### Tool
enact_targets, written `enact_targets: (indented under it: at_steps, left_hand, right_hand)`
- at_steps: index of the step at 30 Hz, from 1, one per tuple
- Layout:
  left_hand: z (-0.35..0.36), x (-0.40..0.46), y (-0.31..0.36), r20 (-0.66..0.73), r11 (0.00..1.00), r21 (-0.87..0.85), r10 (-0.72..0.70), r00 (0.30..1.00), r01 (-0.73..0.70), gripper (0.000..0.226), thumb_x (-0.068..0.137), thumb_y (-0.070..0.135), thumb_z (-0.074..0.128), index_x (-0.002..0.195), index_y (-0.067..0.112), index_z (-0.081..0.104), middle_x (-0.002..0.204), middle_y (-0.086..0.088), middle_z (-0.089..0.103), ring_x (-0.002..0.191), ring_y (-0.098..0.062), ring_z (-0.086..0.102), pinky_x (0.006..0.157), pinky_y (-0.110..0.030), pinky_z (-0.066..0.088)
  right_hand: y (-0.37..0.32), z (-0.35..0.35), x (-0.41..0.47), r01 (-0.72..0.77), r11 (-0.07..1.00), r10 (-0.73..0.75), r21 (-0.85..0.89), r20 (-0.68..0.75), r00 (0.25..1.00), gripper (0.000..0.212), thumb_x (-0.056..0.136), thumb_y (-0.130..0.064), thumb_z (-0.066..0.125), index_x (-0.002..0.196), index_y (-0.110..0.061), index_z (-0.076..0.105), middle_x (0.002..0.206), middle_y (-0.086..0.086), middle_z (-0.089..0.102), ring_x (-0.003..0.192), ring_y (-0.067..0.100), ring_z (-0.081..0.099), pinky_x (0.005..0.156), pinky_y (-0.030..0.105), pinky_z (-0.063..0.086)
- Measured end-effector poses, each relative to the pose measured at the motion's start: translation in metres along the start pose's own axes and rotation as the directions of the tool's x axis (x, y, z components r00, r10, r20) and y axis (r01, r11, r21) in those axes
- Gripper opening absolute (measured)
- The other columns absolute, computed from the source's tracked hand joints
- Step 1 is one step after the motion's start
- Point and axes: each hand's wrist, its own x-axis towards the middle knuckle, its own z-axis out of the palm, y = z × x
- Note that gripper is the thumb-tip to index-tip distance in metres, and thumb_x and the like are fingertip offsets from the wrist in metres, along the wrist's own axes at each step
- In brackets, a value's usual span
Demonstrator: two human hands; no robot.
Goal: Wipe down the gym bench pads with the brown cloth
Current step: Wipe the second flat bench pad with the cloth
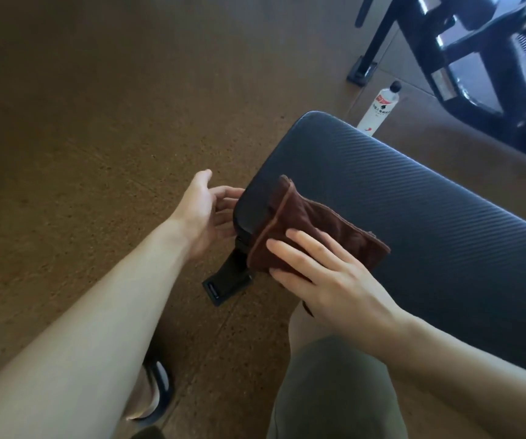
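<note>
The right hand (pixel 328 280) presses flat, fingers straight, on the brown cloth (pixel 312 229), which lies under its fingertips on the bench pad (pixel 414 198); the left hand (pixel 204 213), relaxed, touches the pad's end; wiping looks underway; next, likely sweep the cloth rightward.

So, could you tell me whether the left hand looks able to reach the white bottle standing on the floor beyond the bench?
Probably not from here: the white bottle stands past the far end of the dark ribbed bench pad, while the left hand sits at the pad's near end.
</note>
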Motion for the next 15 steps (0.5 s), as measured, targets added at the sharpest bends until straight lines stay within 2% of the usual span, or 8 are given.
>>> enact_targets:
  at_steps: [4, 6, 8, 11, 13, 15]
  left_hand:
    - [-0.002, 0.002, 0.001, 0.014, 0.999, -0.024, -0.038, 0.999, 0.038, 0.078, 0.105, 0.064, 0.016, 0.121, 0.010, 0.071, 0.114, -0.016, 0.075, 0.111, -0.031, 0.070, 0.095, -0.048, 0.055]
    - [-0.004, 0.004, -0.002, 0.013, 0.996, -0.071, -0.061, 0.998, 0.062, 0.079, 0.105, 0.065, 0.013, 0.124, 0.014, 0.071, 0.114, -0.016, 0.076, 0.113, -0.031, 0.071, 0.097, -0.048, 0.056]
    - [-0.005, 0.007, -0.005, 0.014, 0.988, -0.136, -0.071, 0.997, 0.072, 0.079, 0.104, 0.066, 0.011, 0.127, 0.016, 0.068, 0.121, -0.015, 0.075, 0.118, -0.031, 0.068, 0.097, -0.047, 0.054]
    - [0.005, 0.008, -0.007, -0.026, 0.990, -0.130, -0.063, 0.998, 0.059, 0.084, 0.101, 0.070, 0.009, 0.132, 0.013, 0.062, 0.125, -0.013, 0.072, 0.119, -0.028, 0.064, 0.087, -0.041, 0.049]
    - [0.023, 0.008, -0.004, -0.092, 0.998, -0.056, -0.029, 0.995, 0.023, 0.079, 0.102, 0.069, 0.013, 0.122, 0.012, 0.064, 0.115, -0.011, 0.074, 0.111, -0.028, 0.066, 0.084, -0.041, 0.050]
    - [0.042, 0.006, 0.000, -0.146, 1.000, 0.010, 0.004, 0.989, -0.003, 0.070, 0.103, 0.068, 0.016, 0.108, 0.017, 0.063, 0.103, -0.008, 0.077, 0.099, -0.025, 0.069, 0.083, -0.040, 0.053]
  right_hand:
    - [0.011, -0.004, 0.052, 0.024, 0.977, -0.010, 0.211, -0.067, 0.998, 0.037, 0.098, -0.022, 0.056, 0.134, -0.023, 0.066, 0.155, 0.005, 0.050, 0.149, 0.029, 0.037, 0.127, 0.046, 0.021]
    - [0.018, -0.005, 0.087, -0.025, 0.949, 0.061, 0.313, -0.104, 0.993, 0.034, 0.100, -0.024, 0.055, 0.132, -0.023, 0.067, 0.148, 0.003, 0.057, 0.144, 0.024, 0.043, 0.125, 0.041, 0.023]
    - [0.034, -0.005, 0.120, -0.102, 0.925, 0.158, 0.366, -0.129, 0.979, 0.029, 0.101, -0.026, 0.054, 0.124, -0.023, 0.071, 0.135, -0.001, 0.066, 0.132, 0.020, 0.055, 0.119, 0.037, 0.031]
    - [0.063, -0.001, 0.156, -0.229, 0.909, 0.288, 0.348, -0.127, 0.949, 0.031, 0.097, -0.032, 0.048, 0.107, -0.024, 0.076, 0.114, -0.002, 0.074, 0.111, 0.023, 0.066, 0.103, 0.040, 0.045]
    - [0.087, 0.001, 0.163, -0.313, 0.873, 0.393, 0.374, -0.157, 0.906, 0.032, 0.093, -0.032, 0.047, 0.100, -0.022, 0.077, 0.107, 0.000, 0.074, 0.105, 0.026, 0.067, 0.098, 0.041, 0.048]
    - [0.109, 0.006, 0.156, -0.378, 0.837, 0.478, 0.396, -0.190, 0.858, 0.029, 0.093, -0.027, 0.050, 0.103, -0.018, 0.076, 0.113, 0.001, 0.072, 0.111, 0.026, 0.064, 0.101, 0.039, 0.047]
